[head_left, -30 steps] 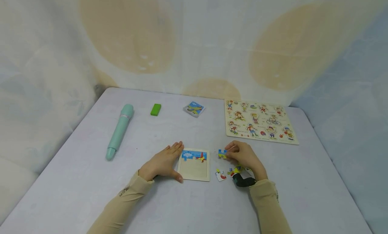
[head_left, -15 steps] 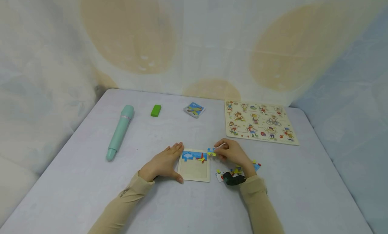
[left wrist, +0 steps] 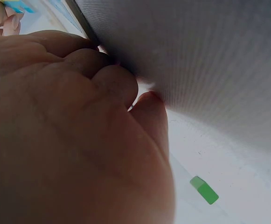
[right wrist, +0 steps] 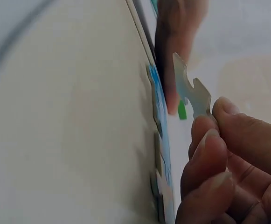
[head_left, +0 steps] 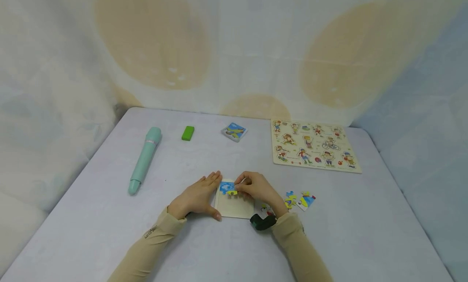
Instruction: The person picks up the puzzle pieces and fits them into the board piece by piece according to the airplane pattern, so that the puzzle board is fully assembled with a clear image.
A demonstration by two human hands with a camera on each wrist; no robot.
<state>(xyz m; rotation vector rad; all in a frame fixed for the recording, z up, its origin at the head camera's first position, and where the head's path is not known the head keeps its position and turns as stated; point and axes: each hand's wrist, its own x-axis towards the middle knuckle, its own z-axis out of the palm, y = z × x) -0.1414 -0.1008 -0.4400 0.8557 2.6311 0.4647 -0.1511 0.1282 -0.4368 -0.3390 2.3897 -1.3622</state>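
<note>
A light wooden puzzle frame [head_left: 234, 211] lies on the table, with blue sky pieces [head_left: 224, 187] fitted along its far side. My left hand [head_left: 197, 194] rests at its left edge, fingers extended and thumb spread along the near left corner. Over the frame my right hand [head_left: 257, 187] pinches a blue and yellow jigsaw piece [head_left: 232, 192] between thumb and fingers. In the right wrist view this jigsaw piece [right wrist: 193, 91] is held above the fitted ones, apart from them. The right hand hides the frame's far right part. Loose jigsaw pieces [head_left: 306, 200] lie to the right, one partly behind the wrist.
A mint-green microphone-like stick [head_left: 144, 160] lies at the left. Farther back are a green block [head_left: 188, 133] and a small airplane picture [head_left: 235, 131]. A large board with children figures [head_left: 310, 146] lies at the back right. Cloth walls surround the table.
My right hand has carried the blue and yellow jigsaw piece leftward from beside the frame to above it, uncovering loose pieces on the right. The left hand has stayed put.
</note>
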